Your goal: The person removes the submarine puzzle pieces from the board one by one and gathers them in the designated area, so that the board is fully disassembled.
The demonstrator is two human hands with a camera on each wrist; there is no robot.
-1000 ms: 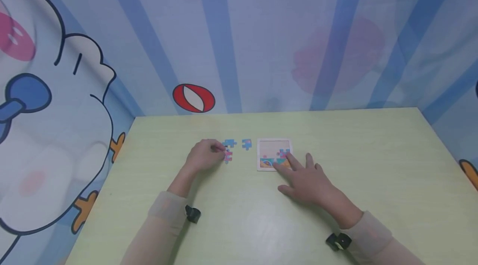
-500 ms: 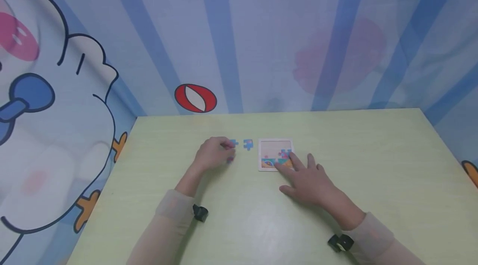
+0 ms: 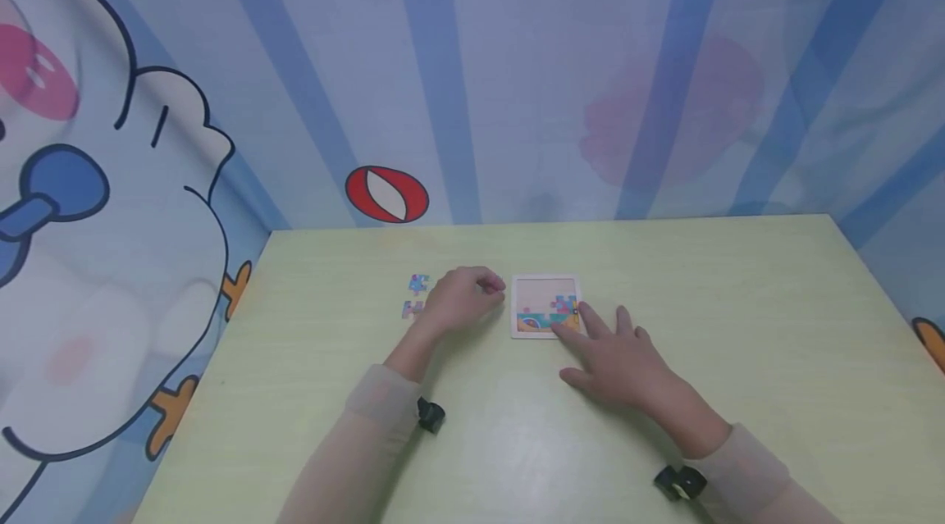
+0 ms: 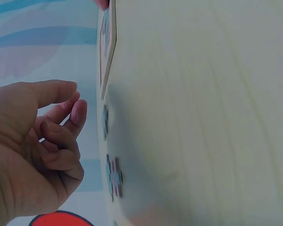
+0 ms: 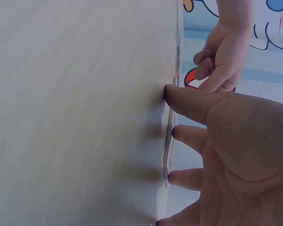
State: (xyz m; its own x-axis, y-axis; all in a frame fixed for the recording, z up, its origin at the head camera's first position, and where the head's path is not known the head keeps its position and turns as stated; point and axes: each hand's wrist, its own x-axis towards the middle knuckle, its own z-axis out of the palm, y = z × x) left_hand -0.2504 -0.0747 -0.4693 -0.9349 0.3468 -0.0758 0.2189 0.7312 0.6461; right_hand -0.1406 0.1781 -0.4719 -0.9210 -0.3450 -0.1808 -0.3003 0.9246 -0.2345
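Observation:
My left hand point(image 3: 463, 301) hovers just above the table, left of a small white-framed puzzle tray point(image 3: 514, 307). Its fingers are loosely curled, thumb tip close to the fingertips, and nothing shows between them in the left wrist view. Below it lie a puzzle piece point(image 4: 105, 122) near the tray and a pair of pieces point(image 4: 115, 179). The spread fingers of my right hand point(image 3: 616, 364) rest on the tray's right and lower side. Inside the tray, joined puzzle pieces point(image 3: 535, 321) fill the lower part, with a blue-pink piece point(image 3: 564, 303) at right.
Farther left lie a blue puzzle piece point(image 3: 418, 284) and a pink one point(image 3: 413, 309), partly behind the left hand. The pale wooden table point(image 3: 472, 442) ends at a blue striped cloth backdrop point(image 3: 517, 97) with cartoon prints.
My left hand has moved right across the loose pieces toward the tray, uncovering two at its left and covering others. My right hand has shifted slightly right, showing more of the tray's right side.

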